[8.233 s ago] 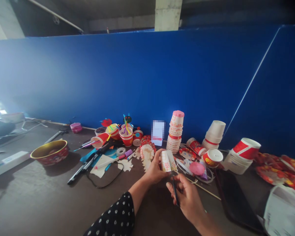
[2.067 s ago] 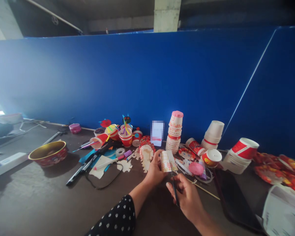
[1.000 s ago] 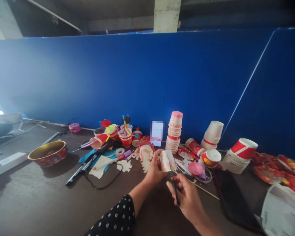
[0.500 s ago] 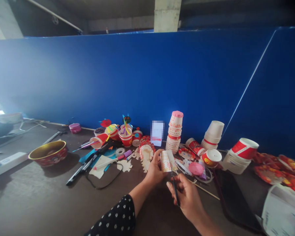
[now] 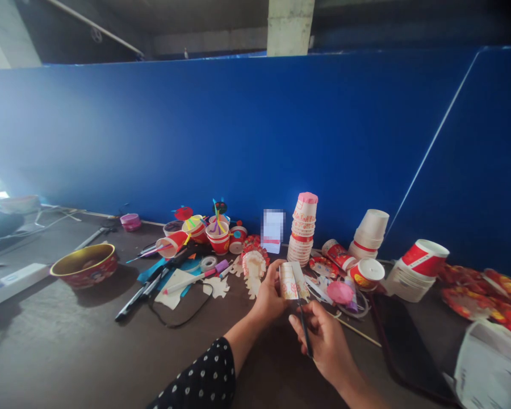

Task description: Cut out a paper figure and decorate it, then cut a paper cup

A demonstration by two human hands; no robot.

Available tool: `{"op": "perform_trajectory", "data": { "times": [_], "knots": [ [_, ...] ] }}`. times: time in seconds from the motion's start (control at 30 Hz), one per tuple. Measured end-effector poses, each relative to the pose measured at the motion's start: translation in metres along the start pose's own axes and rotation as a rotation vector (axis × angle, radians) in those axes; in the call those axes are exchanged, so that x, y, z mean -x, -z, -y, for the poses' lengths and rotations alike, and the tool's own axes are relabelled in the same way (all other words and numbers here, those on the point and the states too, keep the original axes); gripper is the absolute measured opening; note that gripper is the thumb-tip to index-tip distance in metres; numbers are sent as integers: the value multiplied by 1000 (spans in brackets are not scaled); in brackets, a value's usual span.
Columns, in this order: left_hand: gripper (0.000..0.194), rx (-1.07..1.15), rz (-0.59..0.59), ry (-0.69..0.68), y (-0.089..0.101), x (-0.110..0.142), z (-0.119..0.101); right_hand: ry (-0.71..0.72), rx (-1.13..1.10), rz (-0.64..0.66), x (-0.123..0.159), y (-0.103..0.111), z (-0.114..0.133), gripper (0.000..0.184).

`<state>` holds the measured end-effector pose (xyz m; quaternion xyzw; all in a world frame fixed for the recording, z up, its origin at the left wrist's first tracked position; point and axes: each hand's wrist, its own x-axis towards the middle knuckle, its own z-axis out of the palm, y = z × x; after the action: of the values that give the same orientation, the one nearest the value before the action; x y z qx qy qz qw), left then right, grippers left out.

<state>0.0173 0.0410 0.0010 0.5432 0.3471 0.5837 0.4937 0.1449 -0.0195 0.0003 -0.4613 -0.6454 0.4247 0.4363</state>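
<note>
My left hand (image 5: 269,295) is closed around a white paper cup (image 5: 288,281) with pink flower drawings, its fingers behind and its thumb below. A pale flap or panel stands out at the cup's right side. Just below and to the right, my right hand (image 5: 323,335) is closed on a slim black tool (image 5: 305,332). The tool's upper end meets the lower edge of the cup; whether it is a pen, a knife or scissors I cannot tell. A fringed, cut paper cup (image 5: 254,266) lies left of my left hand.
Behind the hands rises a tall cup stack (image 5: 303,233); more cups (image 5: 367,274) stand right. Dark tablet-like slab (image 5: 411,346) lies at right, thin stick (image 5: 361,331) beside it. Markers (image 5: 191,281), tape roll (image 5: 209,263) and bowl (image 5: 85,266) lie left. Blue partition (image 5: 221,130) closes the back.
The flowered cup has turned slightly in my left hand since the oldest frame, with small shifts after. The black tool stays at its lower edge. The other things keep their places.
</note>
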Motion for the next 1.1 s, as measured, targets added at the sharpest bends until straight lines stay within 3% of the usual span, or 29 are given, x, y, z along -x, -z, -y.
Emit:
{"op": "perform_trajectory", "data": {
  "times": [1.1],
  "knots": [
    [83,-16,-30,28,-2,1,-3,3,28,11,-1,-1,2,27]
  ]
}}
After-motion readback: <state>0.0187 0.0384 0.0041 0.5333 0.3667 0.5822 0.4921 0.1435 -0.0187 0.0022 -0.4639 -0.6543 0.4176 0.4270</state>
